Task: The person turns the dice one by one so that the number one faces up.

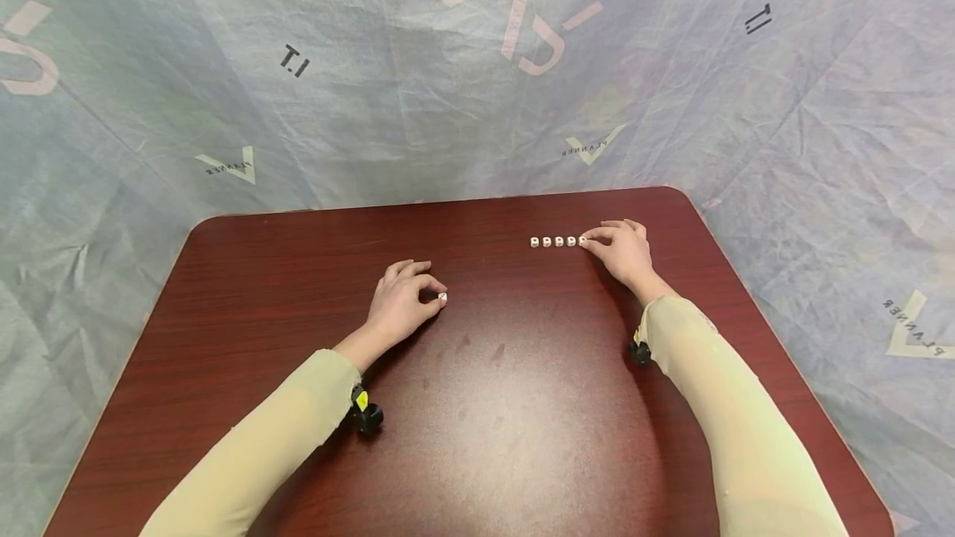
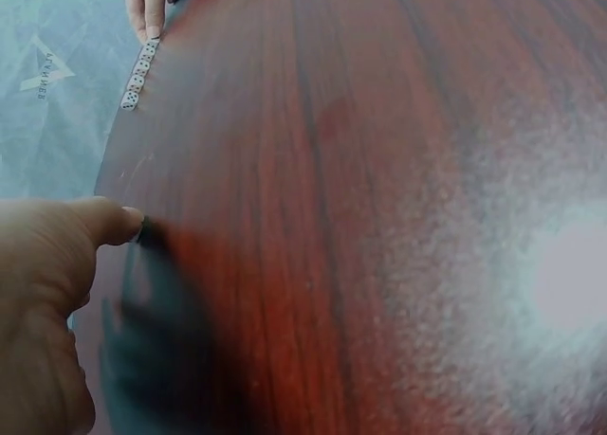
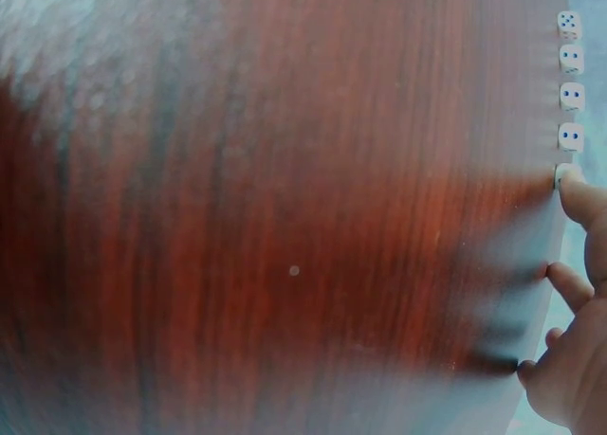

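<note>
Near the back right of the table, several small white dice stand in a straight row with narrow gaps. My right hand pinches the die at the row's right end between thumb and finger. In the right wrist view the other dice of the row show dark pips, and the pinched one is mostly covered by a fingertip. Left of centre, apart from the row, my left hand pinches another white die by thumb and forefinger. That die is almost fully hidden behind the thumb in the left wrist view.
The dark red wood-grain table has rounded corners and a bright glare in front. Behind and beside it hangs a grey printed cloth. A black wrist camera hangs under the left sleeve.
</note>
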Tool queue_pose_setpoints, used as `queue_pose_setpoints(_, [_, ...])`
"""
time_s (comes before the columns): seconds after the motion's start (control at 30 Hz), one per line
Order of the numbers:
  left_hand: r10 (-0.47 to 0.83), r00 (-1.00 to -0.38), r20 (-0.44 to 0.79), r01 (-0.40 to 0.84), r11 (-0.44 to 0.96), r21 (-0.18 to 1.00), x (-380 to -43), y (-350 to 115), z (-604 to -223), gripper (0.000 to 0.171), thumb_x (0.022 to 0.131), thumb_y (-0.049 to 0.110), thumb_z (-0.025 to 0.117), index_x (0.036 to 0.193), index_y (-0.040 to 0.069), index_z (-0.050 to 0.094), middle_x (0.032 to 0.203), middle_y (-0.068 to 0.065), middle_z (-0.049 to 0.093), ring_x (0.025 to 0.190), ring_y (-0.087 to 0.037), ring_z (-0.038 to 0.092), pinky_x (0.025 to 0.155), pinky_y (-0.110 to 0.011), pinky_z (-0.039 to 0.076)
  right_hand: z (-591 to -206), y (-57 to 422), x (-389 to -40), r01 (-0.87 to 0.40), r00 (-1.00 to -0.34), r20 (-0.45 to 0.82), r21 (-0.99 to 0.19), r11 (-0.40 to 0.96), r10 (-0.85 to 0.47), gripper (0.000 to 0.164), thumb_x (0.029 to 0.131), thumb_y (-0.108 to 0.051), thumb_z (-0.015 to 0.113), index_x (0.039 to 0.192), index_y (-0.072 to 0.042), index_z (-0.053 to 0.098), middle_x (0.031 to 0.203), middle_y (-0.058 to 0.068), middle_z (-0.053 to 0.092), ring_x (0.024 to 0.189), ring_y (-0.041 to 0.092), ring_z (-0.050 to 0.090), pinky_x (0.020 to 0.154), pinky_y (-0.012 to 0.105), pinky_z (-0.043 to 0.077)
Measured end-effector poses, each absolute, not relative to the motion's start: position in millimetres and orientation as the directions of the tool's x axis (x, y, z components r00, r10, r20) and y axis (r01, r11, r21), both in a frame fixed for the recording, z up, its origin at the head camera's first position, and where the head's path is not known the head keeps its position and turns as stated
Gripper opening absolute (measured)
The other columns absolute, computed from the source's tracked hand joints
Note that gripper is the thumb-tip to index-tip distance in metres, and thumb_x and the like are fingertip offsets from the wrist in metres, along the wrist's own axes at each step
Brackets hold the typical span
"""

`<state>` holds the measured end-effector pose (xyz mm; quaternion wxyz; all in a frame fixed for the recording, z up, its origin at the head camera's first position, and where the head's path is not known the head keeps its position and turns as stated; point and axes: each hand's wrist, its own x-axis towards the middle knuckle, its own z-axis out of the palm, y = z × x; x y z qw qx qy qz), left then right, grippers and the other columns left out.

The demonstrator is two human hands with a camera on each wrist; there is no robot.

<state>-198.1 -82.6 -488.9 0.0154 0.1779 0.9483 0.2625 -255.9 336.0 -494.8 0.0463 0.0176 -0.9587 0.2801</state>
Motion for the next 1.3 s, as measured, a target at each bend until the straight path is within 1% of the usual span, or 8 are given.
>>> queue_pose_setpoints(0.1, [0.353,-0.933,0.065,0.339,0.808,0.482,-199,-85,-486,0.020,0.094,0.036,0.076,0.111,0.024,0.078,0.155,-0.007,0.047,0.149,-0.034,0.027,0.117,-0.058,0.027,-495,336,-256,-0.059,-0.995,0.096,-0.537,0.841,-0.009,0.026,0.101,-0.031,0.069,0.116,-0.012,0.078,0.147,0.022,0.053,0.147,0.050,0.019,0.114,0.073,0.017])
queue_pose_setpoints(0.2, [0.364,-0.929,0.065,0.353,0.823,0.445,-201,-86,-481,0.018,0.092,0.037,0.077,0.106,0.025,0.079,0.155,-0.008,0.048,0.149,-0.036,0.027,0.118,-0.058,0.026,-494,336,-255,-0.062,-0.995,0.097,-0.538,0.841,-0.011,0.026,0.101,-0.030,0.069,0.116,-0.011,0.078,0.147,0.023,0.053,0.147,0.050,0.019,0.113,0.074,0.017])
queue_pose_setpoints(0.33, [0.381,-0.924,0.034,0.364,0.850,0.381,-203,-86,-475,0.014,0.091,0.039,0.078,0.100,0.028,0.080,0.153,-0.008,0.049,0.148,-0.036,0.027,0.118,-0.056,0.026,-494,336,-255,-0.063,-0.995,0.099,-0.535,0.842,-0.011,0.026,0.101,-0.030,0.069,0.116,-0.011,0.078,0.146,0.023,0.053,0.147,0.051,0.019,0.112,0.074,0.018])
queue_pose_setpoints(0.53, [0.392,-0.920,0.005,0.372,0.868,0.329,-204,-84,-471,0.014,0.091,0.041,0.078,0.098,0.028,0.080,0.153,-0.009,0.050,0.148,-0.036,0.028,0.118,-0.055,0.027,-495,337,-255,-0.053,-0.996,0.094,-0.544,0.838,-0.002,0.025,0.101,-0.031,0.069,0.116,-0.012,0.078,0.147,0.022,0.052,0.147,0.050,0.018,0.112,0.074,0.017])
queue_pose_setpoints(1.07, [0.405,-0.914,0.002,0.387,0.873,0.297,-204,-80,-470,0.012,0.092,0.040,0.077,0.095,0.028,0.079,0.153,-0.009,0.050,0.148,-0.036,0.029,0.118,-0.055,0.028,-496,336,-257,-0.056,-0.995,0.097,-0.546,0.836,-0.004,0.025,0.100,-0.031,0.069,0.115,-0.013,0.079,0.147,0.021,0.053,0.147,0.049,0.019,0.113,0.073,0.018])
queue_pose_setpoints(1.2, [0.404,-0.915,0.021,0.389,0.865,0.316,-205,-81,-472,0.011,0.092,0.039,0.078,0.094,0.028,0.080,0.152,-0.008,0.051,0.147,-0.035,0.029,0.118,-0.055,0.028,-496,336,-257,-0.055,-0.995,0.095,-0.547,0.835,-0.004,0.025,0.100,-0.031,0.069,0.115,-0.013,0.079,0.147,0.021,0.053,0.147,0.049,0.019,0.112,0.073,0.018])
queue_pose_setpoints(1.3, [0.392,-0.919,0.033,0.376,0.853,0.361,-207,-83,-473,0.011,0.093,0.040,0.077,0.095,0.029,0.080,0.152,-0.006,0.051,0.148,-0.034,0.028,0.118,-0.055,0.027,-495,337,-257,-0.057,-0.995,0.095,-0.544,0.837,-0.006,0.026,0.101,-0.031,0.069,0.115,-0.012,0.078,0.147,0.022,0.052,0.147,0.050,0.019,0.112,0.073,0.018])
